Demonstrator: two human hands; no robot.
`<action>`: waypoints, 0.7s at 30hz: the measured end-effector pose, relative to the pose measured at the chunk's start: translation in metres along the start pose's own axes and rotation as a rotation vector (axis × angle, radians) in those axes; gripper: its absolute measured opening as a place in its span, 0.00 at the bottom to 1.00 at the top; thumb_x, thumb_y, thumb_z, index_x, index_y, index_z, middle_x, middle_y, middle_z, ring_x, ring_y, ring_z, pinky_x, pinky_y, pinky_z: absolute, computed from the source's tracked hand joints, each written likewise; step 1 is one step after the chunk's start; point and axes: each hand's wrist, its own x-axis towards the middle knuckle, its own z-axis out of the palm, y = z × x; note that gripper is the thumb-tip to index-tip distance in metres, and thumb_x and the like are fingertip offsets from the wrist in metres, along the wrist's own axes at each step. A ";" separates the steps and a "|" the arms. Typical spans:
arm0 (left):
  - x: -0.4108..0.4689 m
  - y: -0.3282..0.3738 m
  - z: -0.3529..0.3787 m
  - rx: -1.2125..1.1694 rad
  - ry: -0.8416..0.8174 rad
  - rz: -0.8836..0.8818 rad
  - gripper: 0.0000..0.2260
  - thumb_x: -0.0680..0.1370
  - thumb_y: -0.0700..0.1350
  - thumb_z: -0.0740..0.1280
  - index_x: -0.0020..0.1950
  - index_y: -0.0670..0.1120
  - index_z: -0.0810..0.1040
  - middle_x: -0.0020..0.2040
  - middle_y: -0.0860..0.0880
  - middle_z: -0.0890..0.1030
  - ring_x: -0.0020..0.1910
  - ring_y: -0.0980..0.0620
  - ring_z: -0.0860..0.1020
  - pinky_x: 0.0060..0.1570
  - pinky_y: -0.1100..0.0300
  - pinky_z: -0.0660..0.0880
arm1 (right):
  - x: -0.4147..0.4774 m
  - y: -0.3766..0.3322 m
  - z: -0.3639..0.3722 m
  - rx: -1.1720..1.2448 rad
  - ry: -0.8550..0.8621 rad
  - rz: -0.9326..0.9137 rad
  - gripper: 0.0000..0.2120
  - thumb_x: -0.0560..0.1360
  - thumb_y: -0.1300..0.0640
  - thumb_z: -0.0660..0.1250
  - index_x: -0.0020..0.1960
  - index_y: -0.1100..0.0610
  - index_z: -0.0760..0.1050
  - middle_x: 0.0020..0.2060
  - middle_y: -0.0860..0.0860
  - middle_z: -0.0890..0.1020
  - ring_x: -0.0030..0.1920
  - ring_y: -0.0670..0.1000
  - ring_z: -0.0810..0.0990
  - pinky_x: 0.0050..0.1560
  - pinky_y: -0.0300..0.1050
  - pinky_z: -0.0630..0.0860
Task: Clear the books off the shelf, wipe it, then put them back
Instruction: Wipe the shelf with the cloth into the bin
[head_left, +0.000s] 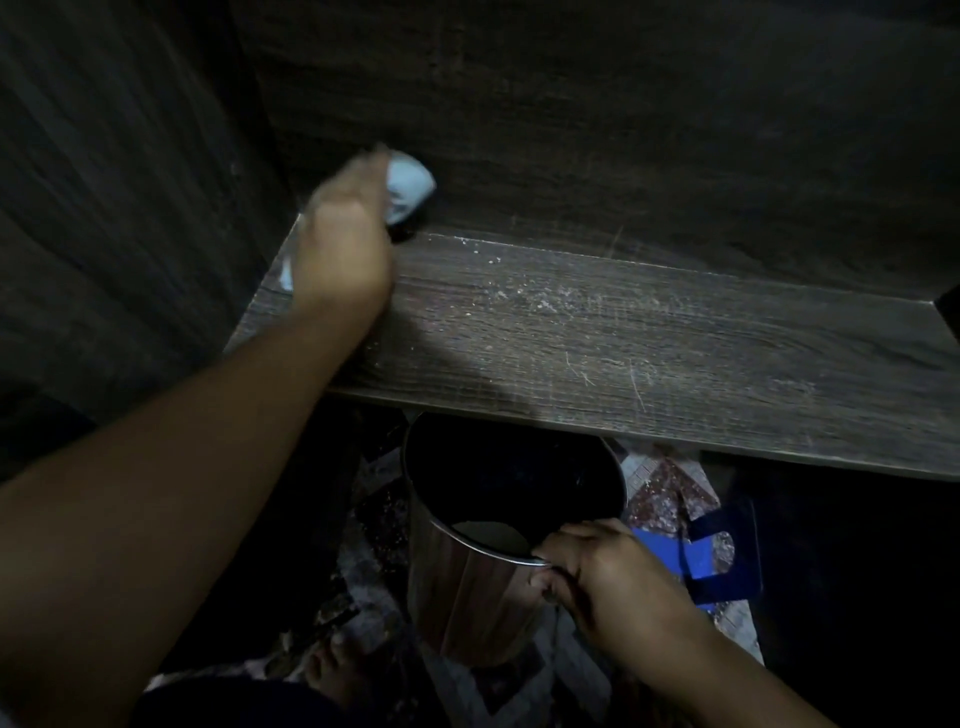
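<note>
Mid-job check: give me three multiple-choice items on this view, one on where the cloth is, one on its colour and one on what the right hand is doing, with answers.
1. Where is the cloth?
A. At the back-left corner of the shelf
B. On the floor
C. Draped over the front edge

2. What colour is the cloth?
A. Red
B. Pale blue-white
C. Black

3. What is the right hand doing?
A. Hanging free
B. Gripping the rim of the bin
C. Pressing on the shelf

Answers:
1. A, because the left hand holds it in that corner.
2. B, because it shows pale against the dark wood.
3. B, because its fingers curl over the metal rim below the shelf.
</note>
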 end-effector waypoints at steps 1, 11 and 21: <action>0.005 -0.009 -0.002 0.053 0.031 0.022 0.20 0.79 0.39 0.58 0.72 0.44 0.69 0.65 0.41 0.74 0.61 0.39 0.74 0.60 0.49 0.70 | -0.001 0.001 0.000 0.005 0.005 -0.001 0.04 0.72 0.47 0.63 0.45 0.46 0.75 0.35 0.42 0.77 0.38 0.48 0.78 0.39 0.38 0.71; 0.004 -0.009 0.010 0.039 -0.139 -0.073 0.17 0.79 0.47 0.65 0.65 0.43 0.74 0.60 0.39 0.76 0.57 0.39 0.75 0.56 0.51 0.68 | -0.004 0.006 -0.005 -0.040 0.055 0.042 0.04 0.70 0.50 0.66 0.40 0.48 0.78 0.33 0.42 0.78 0.36 0.49 0.78 0.35 0.41 0.74; -0.003 0.058 0.035 -0.237 -0.373 0.203 0.14 0.79 0.45 0.66 0.63 0.51 0.79 0.56 0.48 0.80 0.54 0.48 0.77 0.54 0.59 0.70 | -0.003 0.003 -0.007 -0.035 0.008 0.050 0.05 0.68 0.54 0.68 0.43 0.48 0.78 0.34 0.44 0.78 0.36 0.50 0.78 0.38 0.41 0.72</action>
